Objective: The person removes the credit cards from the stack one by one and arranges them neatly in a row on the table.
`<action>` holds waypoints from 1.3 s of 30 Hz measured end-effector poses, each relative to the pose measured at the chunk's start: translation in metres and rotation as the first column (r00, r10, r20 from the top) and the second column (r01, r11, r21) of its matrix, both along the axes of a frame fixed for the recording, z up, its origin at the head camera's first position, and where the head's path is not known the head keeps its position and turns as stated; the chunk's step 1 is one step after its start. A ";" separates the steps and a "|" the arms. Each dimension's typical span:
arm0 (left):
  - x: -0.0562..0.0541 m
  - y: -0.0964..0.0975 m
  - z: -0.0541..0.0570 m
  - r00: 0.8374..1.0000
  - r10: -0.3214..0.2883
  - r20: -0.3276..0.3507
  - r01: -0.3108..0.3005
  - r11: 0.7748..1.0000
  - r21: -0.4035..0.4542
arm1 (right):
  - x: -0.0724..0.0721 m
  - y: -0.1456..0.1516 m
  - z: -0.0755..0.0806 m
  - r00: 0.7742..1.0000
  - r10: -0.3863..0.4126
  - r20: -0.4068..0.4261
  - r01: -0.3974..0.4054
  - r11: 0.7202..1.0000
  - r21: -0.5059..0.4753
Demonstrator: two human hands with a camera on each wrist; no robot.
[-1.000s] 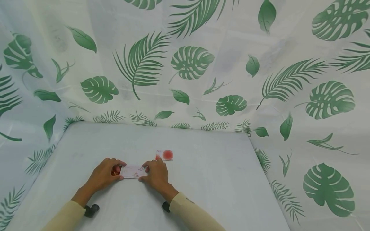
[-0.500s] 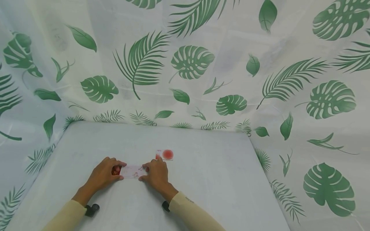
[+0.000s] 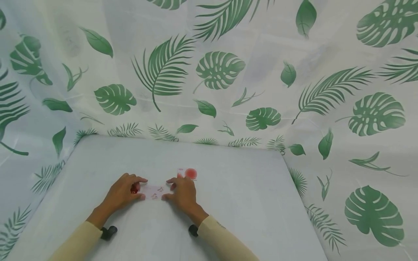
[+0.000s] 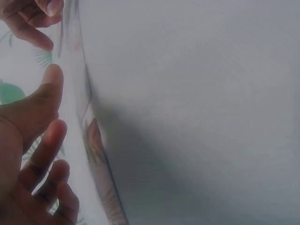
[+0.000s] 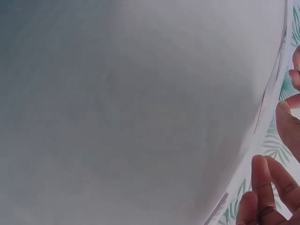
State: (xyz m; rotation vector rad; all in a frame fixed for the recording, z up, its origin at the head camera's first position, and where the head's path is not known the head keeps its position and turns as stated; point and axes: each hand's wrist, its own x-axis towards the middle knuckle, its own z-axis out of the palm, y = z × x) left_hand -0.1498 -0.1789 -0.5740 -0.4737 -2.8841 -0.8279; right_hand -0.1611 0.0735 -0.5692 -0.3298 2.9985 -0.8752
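Note:
A flat, pale pink printed packet point(image 3: 154, 193) lies on the white table, with a dark red part showing at its left end. At that end my left hand point(image 3: 122, 192) hovers with thumb and forefinger spread apart. My right hand point(image 3: 185, 194) stands at the other end, its forefinger and thumb likewise parted. In the left wrist view the fingers point(image 4: 55, 136) are loosely bent and hold nothing. The right fingers point(image 5: 262, 180) look similarly loose in the right wrist view. Behind the right hand lies a second flat piece with a red disc point(image 3: 191, 173), partly hidden by that hand.
The white table point(image 3: 235, 203) reaches back to a curtain point(image 3: 222, 119) printed with green leaves, which also rises at both sides. A dark strap-mounted device point(image 3: 109, 232) sits at the left wrist, and another point(image 3: 193, 230) at the right.
Both hands have loosened from the packet's ends, with fingers spreading and lifting slightly. The packet stays flat in nearly the same place. The head view has shifted a little.

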 end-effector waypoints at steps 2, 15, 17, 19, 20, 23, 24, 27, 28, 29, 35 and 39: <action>-0.002 0.003 0.001 1.000 0.002 -0.005 -0.002 1.000 0.015 | -0.002 0.004 0.000 1.000 -0.003 -0.003 0.003 1.000 -0.015; -0.014 0.032 0.007 0.998 0.012 0.060 -0.017 0.996 0.086 | -0.017 0.033 0.002 0.998 -0.063 -0.031 0.061 0.996 -0.062; -0.016 0.037 0.007 0.998 0.016 0.060 -0.022 0.995 0.093 | -0.019 0.038 0.003 0.997 -0.077 -0.023 0.075 0.995 -0.064; -0.018 0.042 0.007 0.998 0.023 0.058 -0.029 0.994 0.104 | -0.021 0.043 0.005 0.996 -0.092 -0.022 0.090 0.994 -0.069; -0.020 0.044 0.006 0.998 0.027 0.060 -0.033 0.993 0.111 | -0.022 0.045 0.005 0.995 -0.098 -0.026 0.096 0.993 -0.069; -0.024 0.050 0.006 0.997 0.035 0.063 -0.044 0.990 0.136 | -0.026 0.052 0.005 0.993 -0.107 -0.046 0.105 0.993 -0.053; -0.025 0.053 0.005 0.997 0.037 0.064 -0.046 0.989 0.142 | -0.028 0.054 0.006 0.993 -0.112 -0.049 0.109 0.993 -0.049; -0.029 0.059 0.005 0.996 0.043 0.076 -0.055 0.985 0.164 | -0.031 0.060 0.006 0.991 -0.123 -0.052 0.121 0.992 -0.032; -0.030 0.061 0.005 0.996 0.045 0.080 -0.058 0.984 0.167 | -0.033 0.062 0.006 0.991 -0.128 -0.047 0.126 0.992 -0.031; -0.032 0.063 0.004 0.995 0.049 0.086 -0.063 0.984 0.168 | -0.033 0.064 0.006 0.990 -0.134 -0.037 0.132 0.991 -0.036; -0.040 0.074 0.002 0.995 0.052 0.090 -0.066 0.983 0.169 | -0.039 0.073 0.002 0.987 -0.157 -0.012 0.157 0.987 -0.029; -0.046 0.080 0.000 0.995 0.051 0.091 -0.065 0.984 0.168 | -0.041 0.077 0.002 0.986 -0.166 -0.018 0.166 0.986 -0.021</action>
